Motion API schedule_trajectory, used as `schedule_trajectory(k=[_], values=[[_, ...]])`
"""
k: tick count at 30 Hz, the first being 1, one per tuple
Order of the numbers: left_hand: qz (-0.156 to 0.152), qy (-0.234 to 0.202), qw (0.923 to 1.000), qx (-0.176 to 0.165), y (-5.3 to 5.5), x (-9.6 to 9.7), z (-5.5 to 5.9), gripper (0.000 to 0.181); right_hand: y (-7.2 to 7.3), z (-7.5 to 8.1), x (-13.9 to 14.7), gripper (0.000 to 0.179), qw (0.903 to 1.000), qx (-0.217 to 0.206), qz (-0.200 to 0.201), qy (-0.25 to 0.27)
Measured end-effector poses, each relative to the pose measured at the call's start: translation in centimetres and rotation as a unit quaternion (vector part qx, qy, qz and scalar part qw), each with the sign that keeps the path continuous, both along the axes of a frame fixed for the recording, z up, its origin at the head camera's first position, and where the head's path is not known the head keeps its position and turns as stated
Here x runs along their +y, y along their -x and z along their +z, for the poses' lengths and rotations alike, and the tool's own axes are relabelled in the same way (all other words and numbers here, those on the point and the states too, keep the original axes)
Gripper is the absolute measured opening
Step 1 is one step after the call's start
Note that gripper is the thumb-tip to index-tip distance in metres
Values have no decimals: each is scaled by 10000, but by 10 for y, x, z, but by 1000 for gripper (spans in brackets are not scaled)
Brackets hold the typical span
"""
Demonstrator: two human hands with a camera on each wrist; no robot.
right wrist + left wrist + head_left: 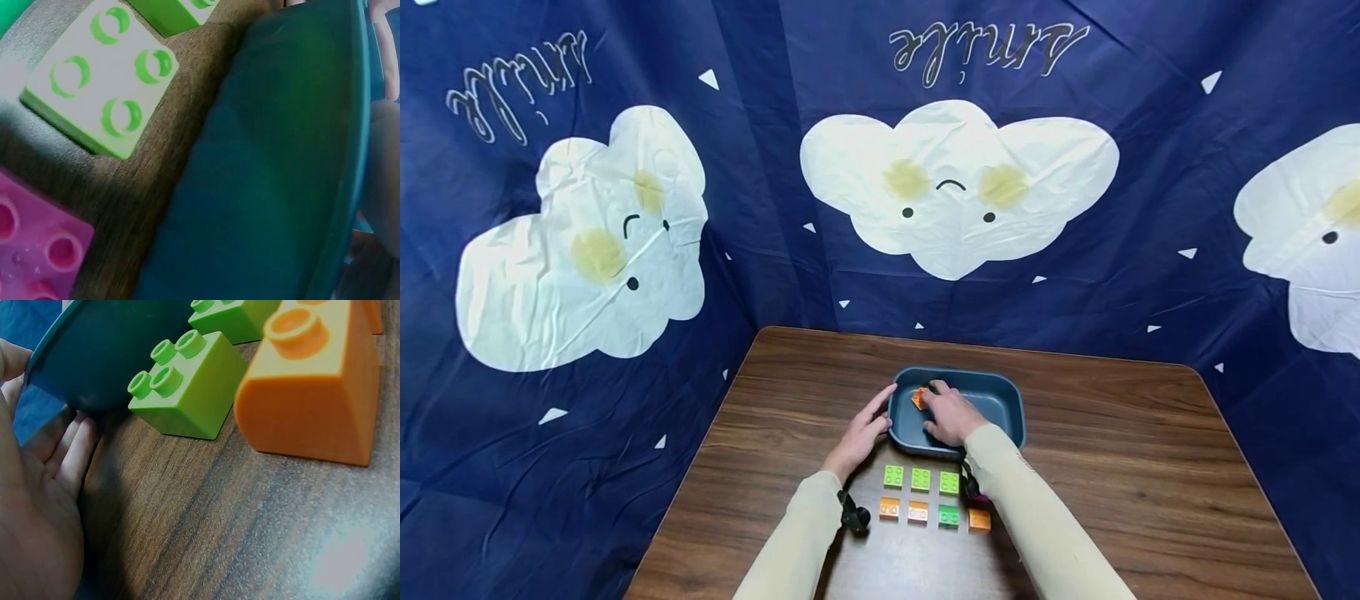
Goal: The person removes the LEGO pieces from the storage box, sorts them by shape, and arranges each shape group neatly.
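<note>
Where the right hand (951, 414) reaches into the dark blue tray (1003, 392), an orange brick (919, 397) lies at the tray's near-left inside corner, touched by that hand's fingers (934, 398); whether they grip it cannot be told. Left hand (859, 435): fingers straight, resting against the tray's outer left wall, holding nothing. Tray: near the middle of the brown wooden bench (1112, 467). Just before the tray, two rows of bricks: three light green bricks (921, 479) behind; orange bricks (889, 507) and one darker green brick (948, 515) in front. Right wrist view: one magenta brick (34, 253) beside the tray wall. Behind the bench: navy cloud-print backdrop (955, 183).
</note>
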State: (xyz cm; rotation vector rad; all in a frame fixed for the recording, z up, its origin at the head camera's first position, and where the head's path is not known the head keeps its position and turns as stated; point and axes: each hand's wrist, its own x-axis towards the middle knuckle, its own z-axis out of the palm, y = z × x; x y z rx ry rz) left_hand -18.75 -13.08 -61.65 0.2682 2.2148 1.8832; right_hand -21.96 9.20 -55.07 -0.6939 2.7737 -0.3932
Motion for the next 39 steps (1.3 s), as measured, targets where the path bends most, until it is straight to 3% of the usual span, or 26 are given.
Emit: schedule_trajectory(k=[6, 10, 15, 17, 26, 31, 36, 39], values=[[-12, 28, 10000, 46, 1, 0, 0, 67, -1, -2, 3, 17, 9995, 312, 60, 43], [-17, -48, 10000, 42, 0, 0, 1, 67, -1, -2, 3, 23, 9985, 500, -122, 177], [-1, -22, 10000, 39, 0, 0, 2, 67, 0, 0, -3, 54, 9979, 513, -129, 364], [25, -2, 10000, 30, 1, 0, 2, 66, 0, 0, -5, 58, 9981, 495, -38, 365], [81, 51, 9999, 89, 0, -1, 1, 66, -4, -2, -8, 18, 9971, 734, 143, 164], [43, 55, 9999, 105, 0, -1, -1, 65, -6, -5, -5, 23, 9969, 755, 92, 202], [17, 33, 10000, 68, 0, -1, -1, 66, -6, -5, 0, 42, 9983, 500, -94, 285], [9, 38, 10000, 46, 0, -2, -1, 66, -6, -3, 4, 41, 9979, 449, -144, 453]])
